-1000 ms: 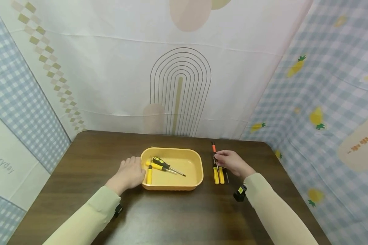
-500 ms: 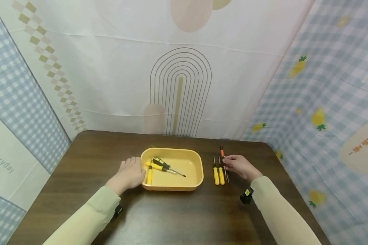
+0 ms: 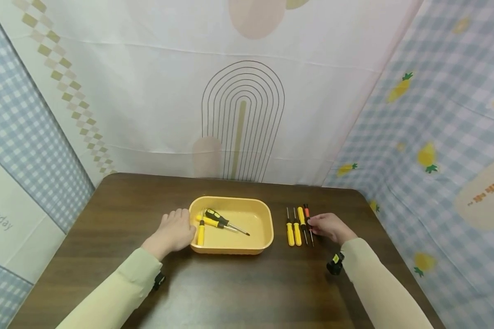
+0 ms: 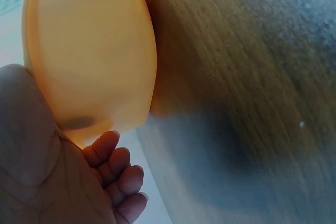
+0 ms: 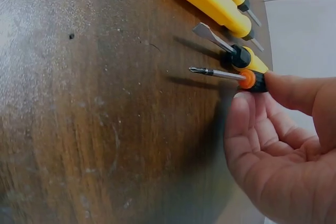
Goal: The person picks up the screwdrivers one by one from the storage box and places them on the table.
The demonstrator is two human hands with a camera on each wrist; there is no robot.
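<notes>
Brown wood-grain table [image 3: 230,292]; yellow tray [image 3: 230,251]; three yellow-handled screwdrivers [image 3: 298,235] nearby

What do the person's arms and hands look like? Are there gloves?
No gloves: the left hand and right hand are bare. The long sleeves are plain and pale yellowish-green. A small black device sits at each wrist; the right one shows a yellow patch.
</notes>
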